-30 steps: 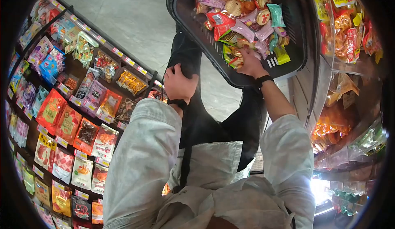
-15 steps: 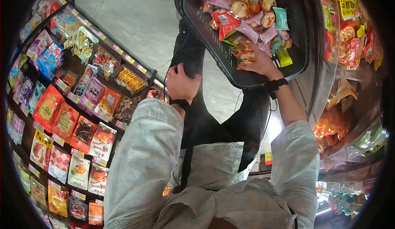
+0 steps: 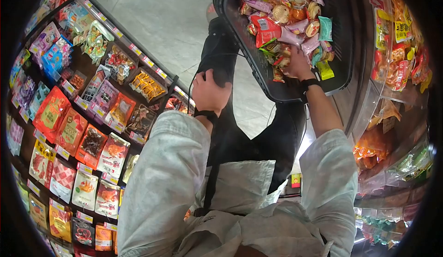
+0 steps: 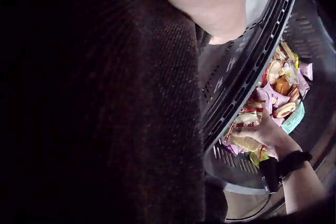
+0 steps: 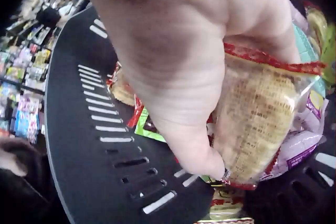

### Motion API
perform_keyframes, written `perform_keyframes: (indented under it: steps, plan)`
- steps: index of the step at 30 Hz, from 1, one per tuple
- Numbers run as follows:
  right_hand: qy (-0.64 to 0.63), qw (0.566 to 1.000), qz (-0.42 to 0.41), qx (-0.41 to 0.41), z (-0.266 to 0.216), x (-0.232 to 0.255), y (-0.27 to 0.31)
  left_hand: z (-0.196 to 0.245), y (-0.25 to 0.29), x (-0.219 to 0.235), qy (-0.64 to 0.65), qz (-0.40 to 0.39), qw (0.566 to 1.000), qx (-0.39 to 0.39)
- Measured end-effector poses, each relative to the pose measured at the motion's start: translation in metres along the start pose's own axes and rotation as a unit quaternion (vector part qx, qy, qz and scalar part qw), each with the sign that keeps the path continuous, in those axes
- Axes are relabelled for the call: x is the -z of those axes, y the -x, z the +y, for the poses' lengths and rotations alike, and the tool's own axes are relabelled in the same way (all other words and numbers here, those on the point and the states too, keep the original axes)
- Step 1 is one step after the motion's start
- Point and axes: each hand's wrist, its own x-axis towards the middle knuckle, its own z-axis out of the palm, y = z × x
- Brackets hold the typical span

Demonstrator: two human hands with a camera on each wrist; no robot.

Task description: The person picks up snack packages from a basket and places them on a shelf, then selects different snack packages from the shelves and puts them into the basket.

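Observation:
A black basket (image 3: 339, 84) holds a heap of wrapped snacks (image 3: 280, 13). My right hand (image 3: 301, 65) is inside it, at the heap's lower edge. In the right wrist view that hand (image 5: 194, 61) grips a clear packet with red edges (image 5: 252, 124), thumb on its near side; some fingers are hidden behind it. The left wrist view shows the same hand (image 4: 270, 133) among packets, near a turquoise one (image 4: 293, 119). My left hand (image 3: 211, 90) rests on the dark-trousered knee, fingers loosely bent, holding nothing.
Shelves of bagged snacks (image 3: 85, 187) line the left side, with a price-tag rail (image 3: 138, 54) along their edge. More bagged goods (image 3: 399, 58) stand in clear bins at the right, close to the basket. Grey floor (image 3: 161, 17) lies between. A thin cable hangs near both wrists.
The basket sits further right in the head view, and the left shelves have shifted a little. My right hand has drawn a packet up from the heap's lower edge. My left hand stays on the knee.

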Motion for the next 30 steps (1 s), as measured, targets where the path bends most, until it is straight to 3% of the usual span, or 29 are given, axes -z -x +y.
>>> perform_keyframes:
  steps: [4, 11, 14, 21, 30]
  plan:
    - [0.017, 0.998, -0.058, -0.029, -0.002, 0.005, -0.003, 0.000, -0.002, 0.005, 0.017, -0.004, 1.000, -0.003]
    - [-0.041, 0.999, 0.001, 0.017, 0.003, -0.024, 0.007, -0.005, -0.002, 0.006, 0.032, -0.008, 0.999, -0.004]
    - [-0.053, 0.998, -0.023, -0.010, -0.007, -0.033, 0.010, -0.005, -0.004, 0.007, 0.035, -0.009, 0.999, -0.001]
    - [-0.100, 0.988, -0.078, 0.094, 0.015, -0.026, -0.013, -0.007, -0.001, 0.005, 0.026, -0.010, 1.000, -0.008]
    - [-0.147, 0.978, -0.128, 0.071, 0.018, -0.032, -0.011, -0.002, 0.002, 0.000, 0.017, -0.002, 1.000, -0.015]
